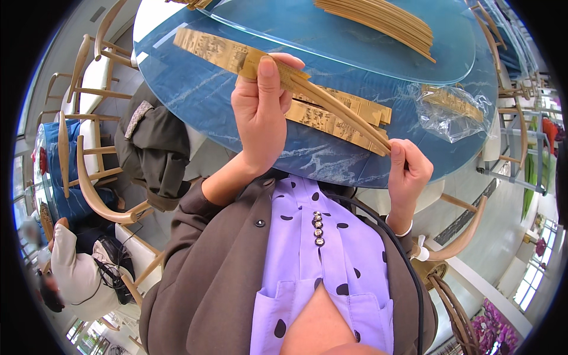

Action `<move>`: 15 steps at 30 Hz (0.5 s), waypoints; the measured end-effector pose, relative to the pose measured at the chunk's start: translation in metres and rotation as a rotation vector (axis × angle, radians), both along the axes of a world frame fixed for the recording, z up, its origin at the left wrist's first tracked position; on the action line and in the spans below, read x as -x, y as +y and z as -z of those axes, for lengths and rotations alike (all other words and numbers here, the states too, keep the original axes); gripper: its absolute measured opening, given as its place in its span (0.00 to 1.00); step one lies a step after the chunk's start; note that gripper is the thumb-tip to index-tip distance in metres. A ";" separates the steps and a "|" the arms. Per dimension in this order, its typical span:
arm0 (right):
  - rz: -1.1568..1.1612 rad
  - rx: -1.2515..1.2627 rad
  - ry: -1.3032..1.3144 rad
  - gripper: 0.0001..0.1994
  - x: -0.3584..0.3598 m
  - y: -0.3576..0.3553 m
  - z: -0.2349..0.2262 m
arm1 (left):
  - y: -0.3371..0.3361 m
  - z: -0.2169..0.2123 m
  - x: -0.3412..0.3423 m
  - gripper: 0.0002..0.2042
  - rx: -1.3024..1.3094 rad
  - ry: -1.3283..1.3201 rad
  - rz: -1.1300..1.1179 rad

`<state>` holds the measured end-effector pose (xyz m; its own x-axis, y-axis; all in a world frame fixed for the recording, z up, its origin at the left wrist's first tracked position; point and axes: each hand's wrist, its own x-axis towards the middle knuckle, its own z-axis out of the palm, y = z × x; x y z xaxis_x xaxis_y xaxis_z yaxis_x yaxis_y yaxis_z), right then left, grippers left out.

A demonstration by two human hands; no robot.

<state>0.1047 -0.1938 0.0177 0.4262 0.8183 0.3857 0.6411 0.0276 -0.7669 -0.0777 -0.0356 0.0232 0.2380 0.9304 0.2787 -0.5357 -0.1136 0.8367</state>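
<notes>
I see my left hand (260,112) pinching a paper sleeve (236,56) while my right hand (408,171) grips the chopsticks (340,112) partly slid inside it, finished sleeved pairs (337,118) lying just beyond, bare chopsticks (378,21) farther off still waiting.

Two hands: left hand (258,118), right hand (407,173). One pair of chopsticks (343,112), three loose paper sleeves (337,121), one plastic bag (452,112), one chopstick pile (378,21).
</notes>
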 end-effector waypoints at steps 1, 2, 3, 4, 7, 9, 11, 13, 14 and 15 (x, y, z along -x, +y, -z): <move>0.033 0.001 0.000 0.10 0.001 -0.001 0.001 | 0.000 0.001 -0.001 0.17 0.003 0.042 0.021; 0.065 0.003 0.000 0.10 0.003 -0.001 0.002 | 0.000 0.002 -0.002 0.18 0.028 0.044 0.051; 0.106 0.011 -0.008 0.10 0.004 -0.003 0.004 | 0.001 0.003 -0.005 0.18 0.052 0.045 0.080; 0.120 0.003 -0.022 0.10 0.007 -0.003 0.005 | 0.001 0.003 -0.006 0.18 0.079 0.049 0.106; 0.141 -0.019 -0.033 0.11 0.012 -0.002 0.006 | 0.007 0.001 -0.008 0.18 0.111 0.037 0.146; 0.150 0.013 0.019 0.11 0.011 -0.002 0.007 | 0.009 -0.003 -0.007 0.17 0.186 -0.025 0.143; 0.151 0.026 0.046 0.11 0.009 -0.001 0.006 | 0.008 0.003 -0.006 0.15 0.197 -0.068 0.068; 0.146 0.020 0.051 0.12 0.007 -0.002 0.007 | 0.009 0.010 -0.007 0.15 0.156 -0.031 -0.030; 0.133 0.017 0.071 0.11 0.006 -0.003 0.007 | 0.011 0.012 -0.008 0.15 0.109 0.028 -0.092; 0.120 0.014 0.092 0.10 0.004 -0.005 0.007 | 0.013 0.014 -0.008 0.15 0.064 0.088 -0.153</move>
<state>0.1008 -0.1985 0.0105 0.5539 0.7647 0.3293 0.5664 -0.0562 -0.8222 -0.0696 -0.0224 0.0090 0.1132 0.9727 0.2025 -0.4405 -0.1335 0.8878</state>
